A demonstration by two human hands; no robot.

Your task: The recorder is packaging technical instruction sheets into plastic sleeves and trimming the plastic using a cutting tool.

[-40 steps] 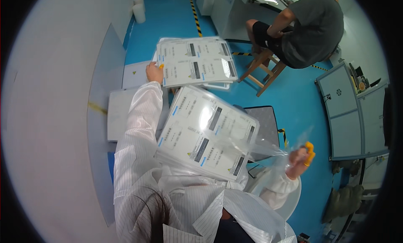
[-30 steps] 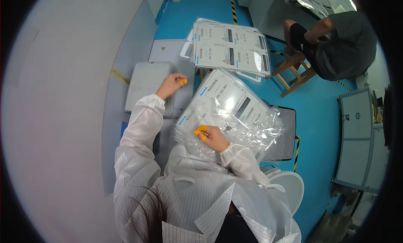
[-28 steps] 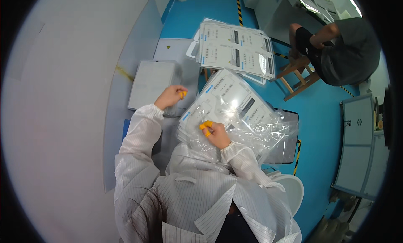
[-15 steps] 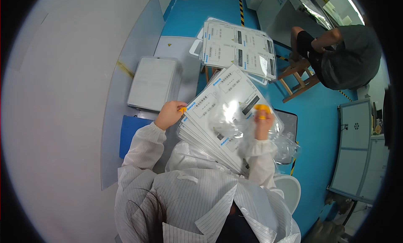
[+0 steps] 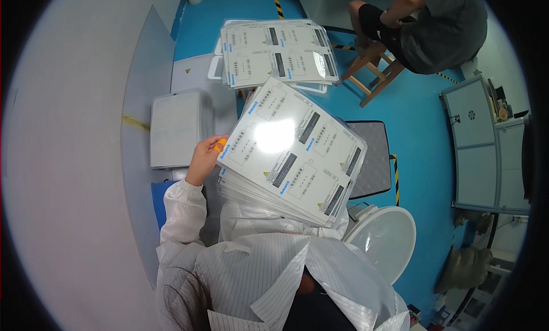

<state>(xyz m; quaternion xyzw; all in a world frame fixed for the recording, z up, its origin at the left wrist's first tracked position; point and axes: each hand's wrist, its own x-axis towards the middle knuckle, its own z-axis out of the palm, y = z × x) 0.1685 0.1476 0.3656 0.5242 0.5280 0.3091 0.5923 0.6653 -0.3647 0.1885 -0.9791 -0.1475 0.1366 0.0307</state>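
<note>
A fanned stack of white label sheets lies across my lap, tilted, with printed blocks, dark bars and small blue marks. The top label sheet [image 5: 306, 151] is glossy and reflects a bright spot of light. My left hand [image 5: 205, 159] pinches that sheet's left corner, an orange-yellow finger cot showing on a finger. The lower sheets [image 5: 257, 196] fan out beneath it toward my body. My right hand is out of the picture.
Ahead, a second stack of label sheets [image 5: 277, 50] rests on a support. To the left stands a pile of white sheets [image 5: 178, 128] beside a blue bin [image 5: 162, 202]. At right are a grey padded seat [image 5: 369, 159], a white basin [image 5: 389, 239] and a person [image 5: 440, 30] on a wooden stool [image 5: 374, 73].
The crumpled clear film has come off the top sheet and out of view, along with my right hand. My left hand still grips the corner. The whole view has shifted.
</note>
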